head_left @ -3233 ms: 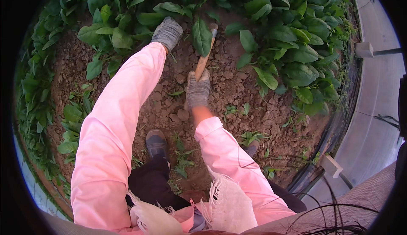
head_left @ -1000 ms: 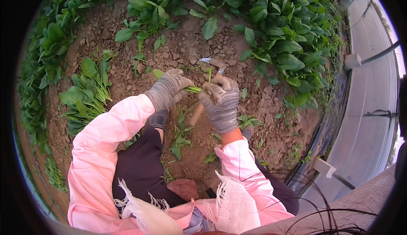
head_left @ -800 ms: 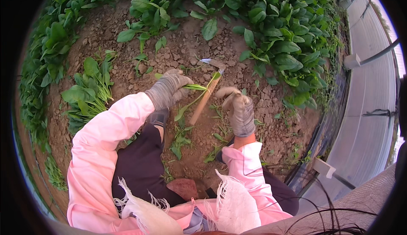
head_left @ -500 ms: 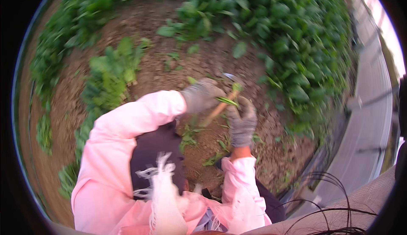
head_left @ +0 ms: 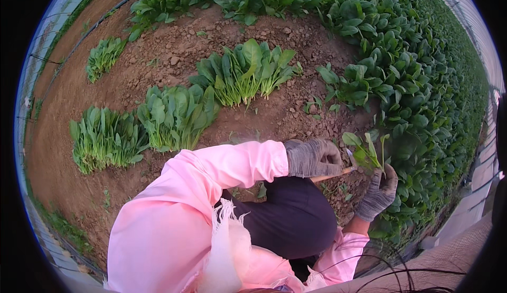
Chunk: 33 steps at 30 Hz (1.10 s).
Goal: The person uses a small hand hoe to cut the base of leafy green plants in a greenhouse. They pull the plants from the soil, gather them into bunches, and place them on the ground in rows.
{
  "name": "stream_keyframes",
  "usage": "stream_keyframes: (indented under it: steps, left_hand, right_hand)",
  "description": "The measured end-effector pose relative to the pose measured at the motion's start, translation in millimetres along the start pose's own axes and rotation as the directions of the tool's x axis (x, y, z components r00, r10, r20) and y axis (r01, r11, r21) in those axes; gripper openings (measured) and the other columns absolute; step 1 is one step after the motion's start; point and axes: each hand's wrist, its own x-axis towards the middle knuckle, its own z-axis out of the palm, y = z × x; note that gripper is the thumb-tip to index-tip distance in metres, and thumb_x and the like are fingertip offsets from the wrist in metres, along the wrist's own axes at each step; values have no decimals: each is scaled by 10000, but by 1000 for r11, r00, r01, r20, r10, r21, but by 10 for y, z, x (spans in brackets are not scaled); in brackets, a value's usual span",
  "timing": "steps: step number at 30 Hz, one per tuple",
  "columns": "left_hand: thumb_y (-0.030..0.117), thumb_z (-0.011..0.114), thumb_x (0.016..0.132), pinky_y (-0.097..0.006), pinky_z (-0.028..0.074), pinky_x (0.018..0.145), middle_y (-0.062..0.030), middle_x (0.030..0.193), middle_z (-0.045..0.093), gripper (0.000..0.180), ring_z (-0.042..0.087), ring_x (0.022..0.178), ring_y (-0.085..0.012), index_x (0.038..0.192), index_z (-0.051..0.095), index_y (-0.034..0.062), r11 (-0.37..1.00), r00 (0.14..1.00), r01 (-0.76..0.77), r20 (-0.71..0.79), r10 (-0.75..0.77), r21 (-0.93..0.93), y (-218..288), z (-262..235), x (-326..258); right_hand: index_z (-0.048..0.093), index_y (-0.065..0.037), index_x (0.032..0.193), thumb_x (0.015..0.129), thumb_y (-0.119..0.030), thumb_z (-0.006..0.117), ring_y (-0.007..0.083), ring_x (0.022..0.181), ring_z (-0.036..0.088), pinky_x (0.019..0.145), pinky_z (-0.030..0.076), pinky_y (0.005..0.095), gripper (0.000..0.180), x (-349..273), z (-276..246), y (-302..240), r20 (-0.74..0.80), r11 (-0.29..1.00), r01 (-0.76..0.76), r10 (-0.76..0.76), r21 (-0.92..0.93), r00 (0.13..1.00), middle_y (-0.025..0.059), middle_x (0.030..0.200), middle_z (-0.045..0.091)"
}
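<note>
My left hand (head_left: 312,157), in a grey knit glove, is closed above my bent knee, fingers curled around the small sickle (head_left: 334,175). Its pale wooden handle shows along the lower edge of the glove, and its short metal blade stands up near the plant. My right hand (head_left: 377,191), gloved the same way, pinches the stems of a small spinach plant (head_left: 365,151) upright, leaves upward. The blade is close to those leaves; whether they touch, I cannot tell.
Cut spinach lies in piles on brown soil: one ahead (head_left: 245,73), two at left (head_left: 177,116) (head_left: 105,137), a smaller one (head_left: 105,56) farther off. Dense growing spinach (head_left: 417,97) fills the right and far side. A dark hose (head_left: 95,26) runs at far left.
My view has turned, so the cut piles and growing rows sit differently. Both hands now appear farther right and wider apart. The right hand now holds a leafy plant up.
</note>
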Motion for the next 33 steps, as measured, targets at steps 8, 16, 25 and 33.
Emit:
stream_keyframes:
  steps: [8,16,25,33]
  left_hand:
    - [666,657,826,-357,441,1035,-41,1195,618,739,611,1078,-203,1323,492,145,14,983,-119,-116,140,-993,79,241,-132]
    - [241,738,889,-358,554,797,-72,1061,667,400,650,905,-196,1222,586,81,419,732,-352,-525,-434,-837,-145,-286,-896]
    - [315,632,944,-400,476,864,-151,1179,624,572,627,940,-293,1433,414,115,936,-80,349,-997,-5,-32,-1545,-1677,-4003]
    - [302,580,964,-423,497,860,-199,1119,663,485,644,1017,-346,1402,455,136,472,-314,764,-893,-324,-440,-3278,-860,-4749]
  right_hand:
    - [639,31,1102,843,-4,695,246,1004,675,918,521,344,268,-233,365,-763,420,985,167,-168,39,892,147,1056,697]
    - [604,14,1191,789,-41,735,288,923,686,848,546,368,427,-358,414,-945,692,965,227,-76,-130,718,177,1056,670]
    - [639,39,1116,951,-78,621,112,783,631,700,533,260,203,-411,270,-736,653,989,-99,144,-106,744,72,949,664]
    - [644,41,1075,949,-77,613,127,707,650,655,533,263,175,-435,272,-771,633,988,-45,131,-150,763,89,918,645]
